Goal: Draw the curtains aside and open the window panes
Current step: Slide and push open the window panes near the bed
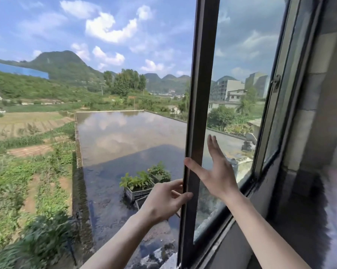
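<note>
A dark-framed sliding window pane (199, 94) stands right of centre, with open air to its left. My left hand (163, 200) curls around the pane's vertical edge low down, thumb on the inner face. My right hand (216, 171) lies flat against the glass just right of that edge, fingers spread and thumb touching the frame. A second pane (280, 105) with a small latch (276, 82) sits behind it at the right. A pale, blurred curtain (336, 210) hangs at the far right edge.
The window sill and lower track (222, 235) run diagonally under my arms. The grey inner wall (315, 113) fills the right side. Outside lie a flooded flat roof with planter crates, fields, hills and buildings.
</note>
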`<state>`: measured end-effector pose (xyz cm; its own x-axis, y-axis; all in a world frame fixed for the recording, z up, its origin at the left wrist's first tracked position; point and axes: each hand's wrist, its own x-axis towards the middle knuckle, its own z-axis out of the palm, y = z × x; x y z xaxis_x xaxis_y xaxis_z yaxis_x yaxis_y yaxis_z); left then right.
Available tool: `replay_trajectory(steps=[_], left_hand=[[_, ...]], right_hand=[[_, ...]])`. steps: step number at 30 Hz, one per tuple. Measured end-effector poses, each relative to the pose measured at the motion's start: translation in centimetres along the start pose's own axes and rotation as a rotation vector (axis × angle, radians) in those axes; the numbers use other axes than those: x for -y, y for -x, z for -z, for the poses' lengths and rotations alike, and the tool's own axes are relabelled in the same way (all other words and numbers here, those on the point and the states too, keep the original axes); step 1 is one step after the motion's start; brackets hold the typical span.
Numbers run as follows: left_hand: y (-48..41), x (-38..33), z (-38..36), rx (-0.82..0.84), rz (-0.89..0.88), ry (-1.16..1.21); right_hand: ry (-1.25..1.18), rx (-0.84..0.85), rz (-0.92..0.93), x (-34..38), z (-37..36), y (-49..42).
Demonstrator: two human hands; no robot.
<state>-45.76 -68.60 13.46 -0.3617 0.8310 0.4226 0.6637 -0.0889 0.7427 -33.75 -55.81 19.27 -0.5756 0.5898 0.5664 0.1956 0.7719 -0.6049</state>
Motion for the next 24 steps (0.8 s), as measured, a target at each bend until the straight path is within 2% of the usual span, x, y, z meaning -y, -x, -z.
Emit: replay_trajectory(steps=[9,14,19,24], left_hand=[[-0.7,1.3,0.4,0.052,-0.112,-0.141],[-1.0,0.9,0.6,0.081,-0.141,-0.118],[-0.6,0.7,0.1,0.021,-0.124,-0.080],[-1.7,-0.8,-0.3,-0.096,-0.128,-0.277]], right_hand=[[0.009,-0.002,0.002,0.2,0.5,0.0],[0.053,0.007,0.010,0.2,1.0,-0.4],[0.052,-0.042,0.027,0.1,0.8,-0.4],[0.004,-0.085,0.074,-1.5,0.8,-0.8]])
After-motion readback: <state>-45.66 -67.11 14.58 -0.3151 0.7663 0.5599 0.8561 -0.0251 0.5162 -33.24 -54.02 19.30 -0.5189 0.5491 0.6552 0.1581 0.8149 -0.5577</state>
